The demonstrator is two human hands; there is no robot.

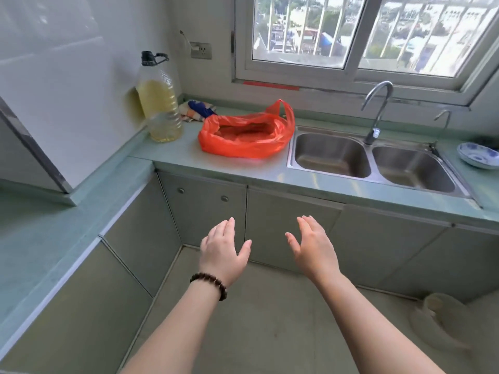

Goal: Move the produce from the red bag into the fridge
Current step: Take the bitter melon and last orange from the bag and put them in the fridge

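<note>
- Both hands are held out empty in front of the body, the left hand [225, 245] with a dark beaded bracelet [209, 284] at the wrist and the right hand [313, 247], palms turned toward each other, fingers spread loosely and nothing gripped
- Nothing of the task is judged to be done: the thin red plastic carrier bag [244, 133] lies slumped and open-mouthed on the surface, well apart from the hands and untouched
- Lumpy contents are hinted at through the red film, but what produce is inside cannot be told
- No fridge can be identified with certainty; a white slab with a dark edge [54, 109] at the left may be an appliance, though this cannot be confirmed
- All of the carrying is therefore judged to remain
- A pale green L-shaped kitchen surface [172, 157] is seen, with grey-green cabinet doors [205, 209] beneath it
- A tall clear plastic bottle of yellow oil [159, 103] stands just left of the bag, and a crumpled patterned cloth [198, 110] lies behind
- A stainless steel double sink [372, 164] with a curved tap [378, 112] is set to the right of the bag, and a blue-and-white bowl [476, 157] rests at the far right
- A barred sliding window [364, 33] is set above the sink
</note>
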